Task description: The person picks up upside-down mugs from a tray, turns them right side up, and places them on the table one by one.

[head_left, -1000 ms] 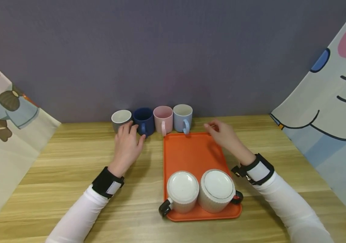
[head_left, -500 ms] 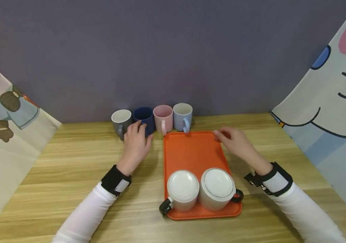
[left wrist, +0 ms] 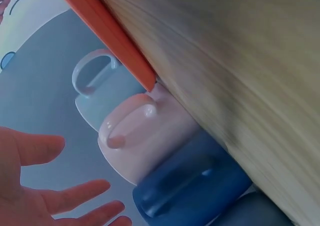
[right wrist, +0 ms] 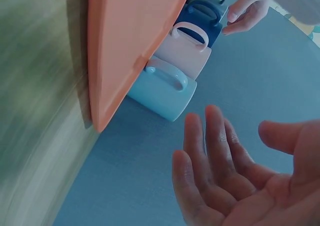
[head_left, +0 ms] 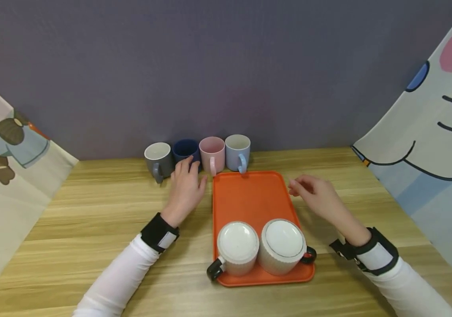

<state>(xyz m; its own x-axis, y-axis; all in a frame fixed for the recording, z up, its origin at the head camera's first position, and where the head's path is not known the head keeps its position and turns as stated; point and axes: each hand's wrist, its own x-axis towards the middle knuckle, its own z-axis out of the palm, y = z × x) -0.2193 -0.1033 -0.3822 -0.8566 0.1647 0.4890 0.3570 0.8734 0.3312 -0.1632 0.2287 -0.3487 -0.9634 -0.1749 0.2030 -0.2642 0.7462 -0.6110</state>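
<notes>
Along the back wall stand a grey mug [head_left: 159,159], a navy mug [head_left: 182,149], a pink mug [head_left: 212,154] and a light blue mug [head_left: 237,153], side by side, handles toward me. My left hand [head_left: 184,189] is in front of the navy mug and partly covers it; its fingers are spread and hold nothing. To the right of the orange tray [head_left: 250,193], my right hand [head_left: 318,196] hovers empty with loosely bent fingers. Two upside-down ribbed mugs with black handles, a left one [head_left: 238,248] and a right one [head_left: 283,246], rest on the tray's near half.
The wooden table [head_left: 103,211] runs back to a grey wall [head_left: 194,70]. Cartoon-printed cloths hang at the left [head_left: 8,185] and right [head_left: 440,145] sides. The far edge of the tray lies close to the pink and light blue mugs.
My left hand has moved right from the grey mug to in front of the navy one, uncovering the grey handle. My right hand has drawn back to the right, off the tray's far corner.
</notes>
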